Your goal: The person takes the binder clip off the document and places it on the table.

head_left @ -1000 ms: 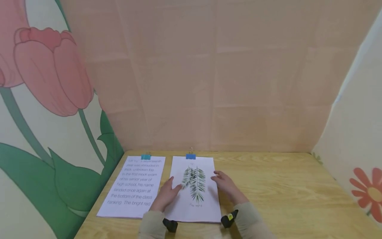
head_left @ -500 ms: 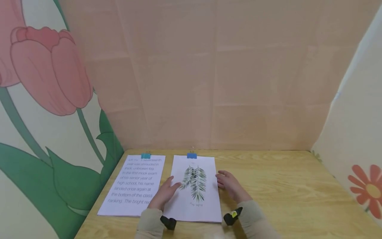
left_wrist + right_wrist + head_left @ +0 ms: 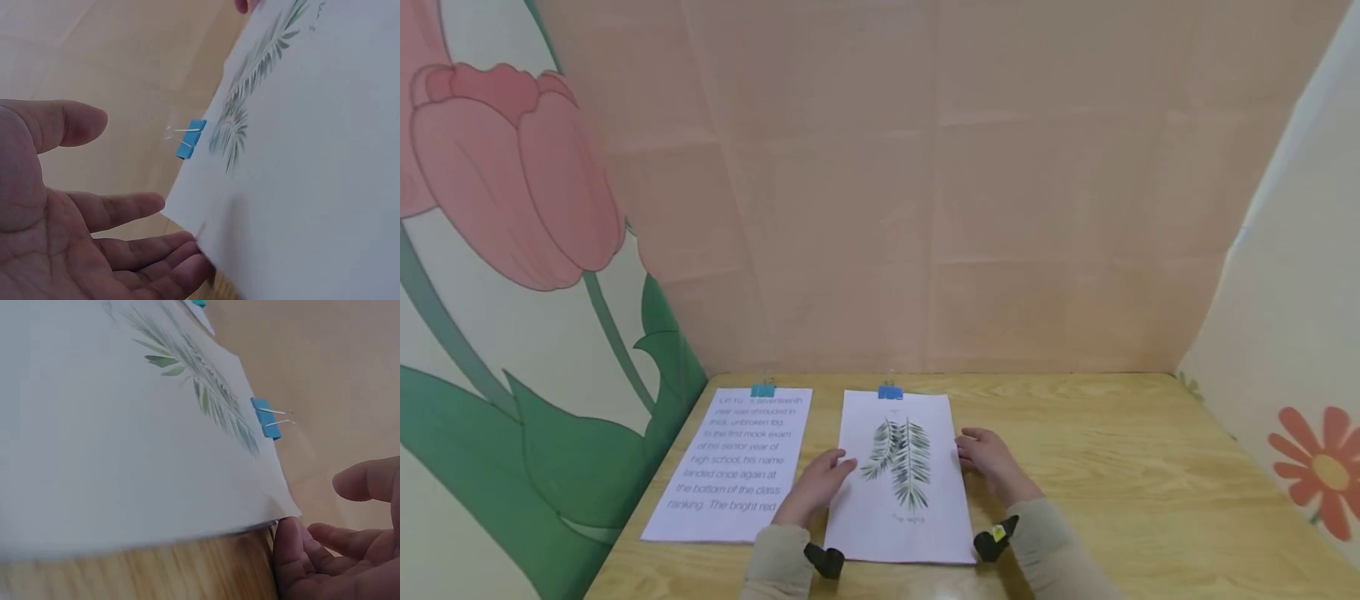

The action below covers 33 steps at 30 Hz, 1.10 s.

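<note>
A paper stack (image 3: 897,479) printed with green palm fronds lies on the table, a blue binder clip (image 3: 891,392) at its far edge. My left hand (image 3: 816,490) is at the stack's left side; in the left wrist view its fingers (image 3: 172,262) are mostly straight and touch the paper edge, with the thumb apart. At the opposite edge is my right hand (image 3: 996,467). In the right wrist view its fingertips (image 3: 289,540) touch the edge and the thumb stands off the paper. Neither hand pinches the sheets.
To the left lies another paper stack (image 3: 730,467) with large printed text and a teal binder clip (image 3: 763,390). The wooden table (image 3: 1105,467) extends right. A pink-beige backdrop (image 3: 895,183) closes off the back; a tulip-painted panel (image 3: 505,192) stands left.
The palm-frond stack has slid to the right and turned slightly. My right hand has moved right, and my left hand has stayed at the left edge. The text stack keeps its place.
</note>
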Available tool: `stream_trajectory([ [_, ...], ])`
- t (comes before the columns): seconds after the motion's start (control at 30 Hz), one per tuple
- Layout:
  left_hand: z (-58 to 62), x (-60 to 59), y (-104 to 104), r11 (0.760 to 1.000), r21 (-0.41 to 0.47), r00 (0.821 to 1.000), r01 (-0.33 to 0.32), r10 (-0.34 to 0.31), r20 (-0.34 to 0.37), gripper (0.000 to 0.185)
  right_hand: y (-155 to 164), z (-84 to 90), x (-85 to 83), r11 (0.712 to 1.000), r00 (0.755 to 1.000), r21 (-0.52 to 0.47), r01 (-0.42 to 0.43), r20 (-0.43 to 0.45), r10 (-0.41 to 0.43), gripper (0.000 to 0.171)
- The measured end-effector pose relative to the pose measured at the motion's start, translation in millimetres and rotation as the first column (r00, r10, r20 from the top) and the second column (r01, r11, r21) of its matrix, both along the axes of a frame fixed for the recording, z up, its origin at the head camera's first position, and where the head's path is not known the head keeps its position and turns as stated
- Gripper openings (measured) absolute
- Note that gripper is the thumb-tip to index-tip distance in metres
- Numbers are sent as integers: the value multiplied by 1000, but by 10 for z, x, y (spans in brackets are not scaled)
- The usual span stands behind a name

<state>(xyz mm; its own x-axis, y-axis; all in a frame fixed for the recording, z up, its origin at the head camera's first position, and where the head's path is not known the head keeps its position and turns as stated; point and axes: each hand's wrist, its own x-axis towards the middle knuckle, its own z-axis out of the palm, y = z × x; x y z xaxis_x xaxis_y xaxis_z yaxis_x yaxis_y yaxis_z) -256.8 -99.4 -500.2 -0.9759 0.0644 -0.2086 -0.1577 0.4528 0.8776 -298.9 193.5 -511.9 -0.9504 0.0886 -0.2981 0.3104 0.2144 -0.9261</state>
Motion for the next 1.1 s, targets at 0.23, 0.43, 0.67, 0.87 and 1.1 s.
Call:
stream_trajectory([
  [0.23, 33, -11, 25, 998, 45, 999, 35, -36, 27, 54, 115, -21, -2, 995, 999, 102, 3, -34, 1, 48],
  [0.43, 46, -6, 70, 998, 41, 998, 51, -52, 34, 55, 219, -7, 20, 986, 999, 168, -8, -41, 16, 41],
  [0.67, 15, -56, 61, 995, 63, 996, 81, -84, 37, 57, 280, -22, 38, 964, 999, 264, -31, -9, 35, 35],
  [0.87, 24, -213, 19, 990, 99, 991, 101, -108, 74, 60, 279, -52, 30, 956, 999, 293, -27, -31, 38, 32],
  [1.1, 64, -367, 28, 988, 142, 992, 63, -78, 99, 59, 269, -66, 21, 948, 998, 319, -16, -58, 36, 32],
])
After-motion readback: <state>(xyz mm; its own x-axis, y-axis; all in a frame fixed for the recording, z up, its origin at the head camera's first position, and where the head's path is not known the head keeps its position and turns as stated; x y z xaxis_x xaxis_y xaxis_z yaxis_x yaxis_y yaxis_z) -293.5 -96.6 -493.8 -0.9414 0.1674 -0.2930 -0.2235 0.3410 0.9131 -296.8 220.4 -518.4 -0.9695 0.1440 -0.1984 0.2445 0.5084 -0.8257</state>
